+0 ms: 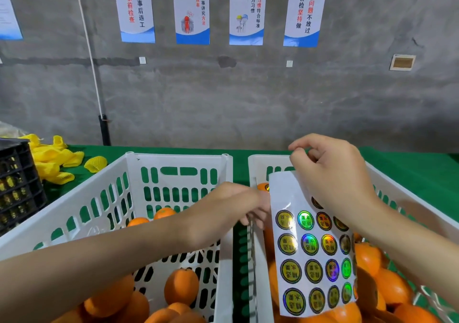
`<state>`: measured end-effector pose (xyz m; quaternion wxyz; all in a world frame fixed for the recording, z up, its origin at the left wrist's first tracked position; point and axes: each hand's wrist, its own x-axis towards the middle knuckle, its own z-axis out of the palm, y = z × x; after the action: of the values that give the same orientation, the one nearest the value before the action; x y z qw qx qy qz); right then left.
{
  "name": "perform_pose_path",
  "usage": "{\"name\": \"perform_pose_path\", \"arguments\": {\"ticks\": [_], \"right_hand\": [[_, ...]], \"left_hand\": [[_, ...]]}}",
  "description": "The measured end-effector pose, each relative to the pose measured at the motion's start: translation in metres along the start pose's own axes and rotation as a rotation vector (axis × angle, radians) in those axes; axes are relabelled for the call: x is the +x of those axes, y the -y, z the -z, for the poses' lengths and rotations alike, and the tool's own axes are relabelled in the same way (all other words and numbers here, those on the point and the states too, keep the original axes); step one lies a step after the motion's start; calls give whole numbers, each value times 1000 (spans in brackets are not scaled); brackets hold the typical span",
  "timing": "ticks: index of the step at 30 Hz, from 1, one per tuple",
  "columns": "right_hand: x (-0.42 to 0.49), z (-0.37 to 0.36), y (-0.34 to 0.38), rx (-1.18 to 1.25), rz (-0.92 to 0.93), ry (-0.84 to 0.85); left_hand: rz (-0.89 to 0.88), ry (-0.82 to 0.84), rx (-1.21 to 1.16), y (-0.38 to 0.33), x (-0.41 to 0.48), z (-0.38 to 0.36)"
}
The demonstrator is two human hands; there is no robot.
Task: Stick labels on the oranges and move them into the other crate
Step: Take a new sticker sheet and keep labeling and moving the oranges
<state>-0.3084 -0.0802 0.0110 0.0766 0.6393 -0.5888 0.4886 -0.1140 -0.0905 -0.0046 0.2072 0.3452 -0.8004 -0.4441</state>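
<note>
Two white slotted crates sit side by side on the green counter (pixel 409 171), near-touching, with a narrow gap between them.

Left crate (pixel 178 158): oranges (pixel 181 288) lie loose on the bottom, mostly at the near end, with two more toward the far wall. Much of the floor is bare.

Right crate (pixel 255 163): more densely filled with oranges, heaped at the near right. One orange at the far left corner (pixel 262 186) carries a small round label.

Sheet (pixel 315 255): white backing, held upright over the right crate, lower edge curling. It bears rows of round gold and holographic labels (pixel 290 270); the top strip is blank.

Left hand (pixel 231 211): forearm crosses over the left crate and its fingers are curled at the sheet's left edge, pinching it.

Right hand (pixel 332 181): in front of the sheet's upper right, covering some labels. Fingers curled, thumb and forefinger close together just above the sheet's top edge. Cannot tell whether they pinch a label, the sheet, or nothing.

Far left on the counter: a pile of yellow foam nets (pixel 59 160) beside a black crate (pixel 17 181).

Behind: grey concrete wall (pixel 223 99) with a row of white-and-blue posters (pixel 191 9) and a white cord hanging down it.
</note>
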Motion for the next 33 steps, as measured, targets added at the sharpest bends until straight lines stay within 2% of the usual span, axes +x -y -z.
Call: {"name": "perform_pose_path", "arguments": {"ticks": [3, 6, 8, 10, 12, 14, 15, 17, 19, 24, 33], "right_hand": [[1, 0, -3, -24, -1, 2], [0, 0, -4, -34, 30, -8], [-2, 0, -2, -74, 114, -42], [-3, 0, 2, -106, 200, -64], [-4, -1, 5, -79, 286, 12], [-10, -4, 9, -44, 321, 201], [-13, -6, 9, -40, 321, 288], [-18, -9, 8, -49, 328, 353], [-19, -10, 6, -41, 338, 346], [-18, -9, 7, -28, 368, 337], [-18, -10, 5, 50, 378, 327]], "left_hand": [[-139, 33, -9, -3, -11, 4], [-147, -9, -4, 4, -3, 1], [-147, -93, -64, 5, 2, 2], [-135, -247, -111, 6, 3, 7], [-98, -400, -112, 7, 6, 11], [-81, -469, -103, 10, 9, 13], [-83, -466, -99, 11, 10, 13], [-115, -415, -89, 12, 10, 13], [-162, -378, -28, 14, 8, 13], [-257, -404, 246, 18, 5, 13], [-297, -400, 334, 15, 1, 12]]}}
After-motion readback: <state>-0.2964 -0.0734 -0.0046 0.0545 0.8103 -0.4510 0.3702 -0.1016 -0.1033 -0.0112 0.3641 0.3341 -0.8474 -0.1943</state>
